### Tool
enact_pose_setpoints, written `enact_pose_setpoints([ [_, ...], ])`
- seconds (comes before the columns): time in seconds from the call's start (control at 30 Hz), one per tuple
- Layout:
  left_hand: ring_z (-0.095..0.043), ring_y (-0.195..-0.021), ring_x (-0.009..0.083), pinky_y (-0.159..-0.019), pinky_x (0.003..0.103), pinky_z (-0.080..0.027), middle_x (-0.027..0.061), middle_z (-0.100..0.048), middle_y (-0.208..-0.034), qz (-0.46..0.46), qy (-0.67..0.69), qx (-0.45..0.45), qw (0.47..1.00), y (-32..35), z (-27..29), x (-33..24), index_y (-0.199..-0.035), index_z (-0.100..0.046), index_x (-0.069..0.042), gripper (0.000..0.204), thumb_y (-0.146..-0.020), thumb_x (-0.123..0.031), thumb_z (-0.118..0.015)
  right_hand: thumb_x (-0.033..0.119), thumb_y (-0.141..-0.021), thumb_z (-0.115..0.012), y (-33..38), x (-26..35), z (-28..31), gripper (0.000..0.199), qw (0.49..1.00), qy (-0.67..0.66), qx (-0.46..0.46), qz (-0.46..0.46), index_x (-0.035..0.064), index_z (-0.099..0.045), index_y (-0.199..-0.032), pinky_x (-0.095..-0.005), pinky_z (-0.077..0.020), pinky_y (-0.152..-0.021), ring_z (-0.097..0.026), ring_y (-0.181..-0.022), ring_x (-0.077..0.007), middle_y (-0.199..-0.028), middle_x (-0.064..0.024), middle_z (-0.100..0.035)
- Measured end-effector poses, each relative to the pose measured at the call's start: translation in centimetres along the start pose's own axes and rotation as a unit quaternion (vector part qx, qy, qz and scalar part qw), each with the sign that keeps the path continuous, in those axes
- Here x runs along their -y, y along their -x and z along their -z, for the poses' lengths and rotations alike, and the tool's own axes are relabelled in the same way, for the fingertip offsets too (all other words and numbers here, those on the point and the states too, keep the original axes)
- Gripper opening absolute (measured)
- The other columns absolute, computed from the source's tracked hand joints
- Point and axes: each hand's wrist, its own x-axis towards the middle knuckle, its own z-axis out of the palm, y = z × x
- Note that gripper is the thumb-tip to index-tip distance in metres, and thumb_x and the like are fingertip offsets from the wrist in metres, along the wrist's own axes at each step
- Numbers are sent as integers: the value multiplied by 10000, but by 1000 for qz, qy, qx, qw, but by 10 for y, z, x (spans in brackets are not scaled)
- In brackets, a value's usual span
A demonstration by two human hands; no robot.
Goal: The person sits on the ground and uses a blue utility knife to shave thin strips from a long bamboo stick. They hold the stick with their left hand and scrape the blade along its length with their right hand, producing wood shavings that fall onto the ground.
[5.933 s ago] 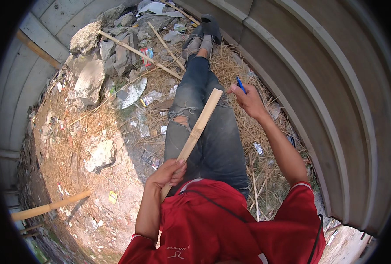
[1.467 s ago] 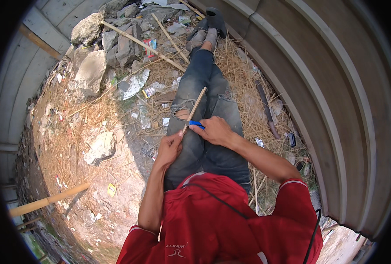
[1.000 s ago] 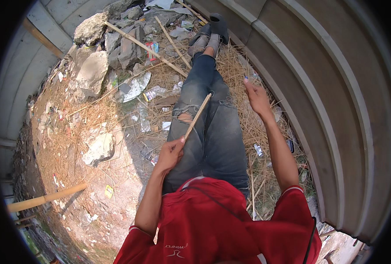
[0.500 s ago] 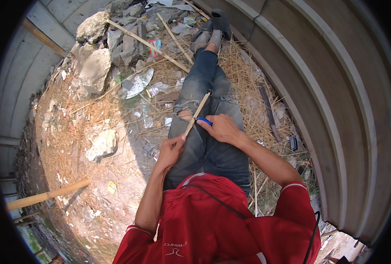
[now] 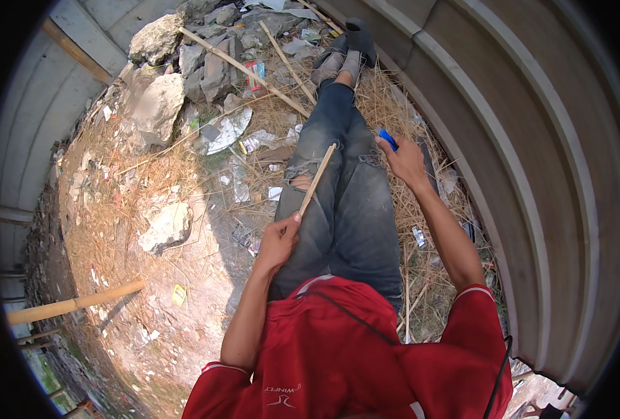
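Note:
My left hand (image 5: pixel 279 241) is closed round the lower end of a thin bamboo strip (image 5: pixel 319 178), which slants up and away over my thighs. Out to the right, beyond my right knee, my right hand (image 5: pixel 407 163) grips a blue-handled cutter (image 5: pixel 388 139). Only the blue end shows past the fingers, and I cannot make out a blade. The cutter and the strip are apart. Under both lie my outstretched legs in torn dark jeans (image 5: pixel 355 230).
Corrugated metal sheeting (image 5: pixel 526 160) rises close on my right. Rocks (image 5: pixel 160 105) and bamboo poles (image 5: pixel 243 70) lie beyond to the left. A thicker bamboo pole (image 5: pixel 79 306) juts in at left. Dry straw and litter cover the ground, with a pale stone (image 5: pixel 167 227) among them.
My right hand has drawn the cutter away from the bamboo strip, up and to the right. My left hand still holds the strip in nearly the same place.

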Motion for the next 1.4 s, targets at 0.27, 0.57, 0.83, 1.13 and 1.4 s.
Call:
enact_pose_setpoints([
  [0.27, -313, -509, 20, -463, 260, -205, -87, -411, -589, 16, -13, 10, 1000, -9, -2, -10, -822, -690, -63, 414, -1070, -380, -590, 532, -988, -599, 93, 80, -35, 560, 975, -108, 145, 130, -5, -692, -859, -539, -501, -735, -680, -806, -455, -794, -273, -680],
  [0.57, -353, -586, 20, -516, 239, -256, -81, -452, -649, -11, -63, 23, 998, 5, 7, -8, -1143, -753, 10, 409, -1055, -367, -621, 592, -1021, -484, -33, -42, -12, 690, 993, -69, 48, -83, -49, -707, -896, -520, -502, -757, -678, -780, -433, -780, -250, -685],
  [0.83, -370, -609, 22, -531, 233, -277, -88, -463, -675, 10, -55, -9, 998, -2, -3, -7, -1283, -703, 20, 413, -1043, -313, -654, 442, -873, -808, 37, 24, -14, 470, 973, -213, -2, 85, 15, -714, -1048, -358, -461, -617, -537, -616, -195, -729, -112, -619],
  [1.13, -367, -608, 21, -524, 235, -283, -93, -461, -685, 4, -52, 9, 999, -1, -4, -7, -1302, -685, 29, 419, -1039, -296, -663, 262, -897, -804, 27, 37, -64, 283, 934, -239, -164, 210, 53, -751, -1080, -353, -533, -704, -672, -747, -243, -851, -123, -703],
  [1.4, -371, -605, 26, -523, 244, -286, -84, -473, -684, 4, -62, -8, 998, 3, -5, -10, -1296, -696, 16, 408, -1037, -297, -664, 151, -875, -785, 13, 28, -39, 185, 924, -356, -131, 44, 53, -764, -1030, -350, -534, -722, -697, -784, -267, -889, -100, -707],
])
